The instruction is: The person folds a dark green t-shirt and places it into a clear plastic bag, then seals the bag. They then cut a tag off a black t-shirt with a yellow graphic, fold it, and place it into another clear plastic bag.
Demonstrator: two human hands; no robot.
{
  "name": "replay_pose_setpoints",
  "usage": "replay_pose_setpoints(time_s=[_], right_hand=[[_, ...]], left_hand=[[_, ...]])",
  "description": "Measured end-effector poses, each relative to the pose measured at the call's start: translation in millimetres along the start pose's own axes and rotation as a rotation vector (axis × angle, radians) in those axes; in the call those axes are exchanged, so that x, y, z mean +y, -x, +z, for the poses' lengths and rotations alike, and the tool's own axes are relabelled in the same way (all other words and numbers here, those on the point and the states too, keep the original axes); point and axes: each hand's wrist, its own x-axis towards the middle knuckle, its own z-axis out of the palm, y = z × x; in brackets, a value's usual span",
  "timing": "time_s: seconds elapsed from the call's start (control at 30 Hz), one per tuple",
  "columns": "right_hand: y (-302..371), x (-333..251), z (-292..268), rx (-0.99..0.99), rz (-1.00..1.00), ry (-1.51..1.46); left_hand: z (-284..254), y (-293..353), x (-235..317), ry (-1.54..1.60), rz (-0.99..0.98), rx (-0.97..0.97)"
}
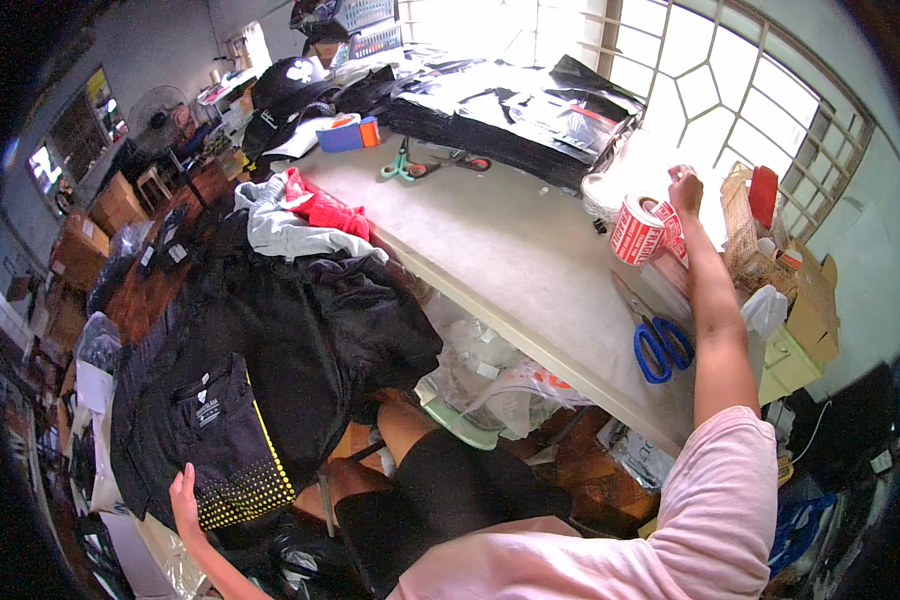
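Note:
My left hand (184, 508) lies with its fingers stretched out at the lower left edge of a folded black shirt (228, 440). The shirt has a yellow dotted pattern and a yellow side line, and rests on a heap of black garments (300, 320). Reaching far to the right, my right hand (684, 190) has its fingers drawn together just beyond a roll of red and white stickers (638, 230). What those fingers hold, if anything, is too small to make out. Blue-handled scissors (662, 348) lie on the table beside my right forearm.
On the long pale table (490, 250) are teal-handled scissors (404, 166), a blue and orange box (348, 134) and stacks of black plastic packets (500, 120). Grey and red cloth (320, 212) hangs at its left end. A wicker basket (740, 220) and cardboard box (818, 300) stand at right.

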Motion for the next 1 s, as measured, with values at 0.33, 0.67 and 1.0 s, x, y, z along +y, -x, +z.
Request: replay_pose_setpoints(time_s=[0.33, 0.67, 1.0], right_hand=[[7.1, -28.9, -2.8, -0.069, 0.086, 0.120], [-39.6, -37.8, -36.7, -0.134, 0.023, 0.087], [-52.4, -231.3, -35.7, -0.134, -0.128, -0.907]], left_hand=[[-9.1, 8.0, -4.2, 0.016, 0.023, 0.031], [5.6, 42.5, 40.8, 0.255, -0.105, -0.023], [10.8, 58.7, 10.7, -0.134, 0.062, 0.325]])
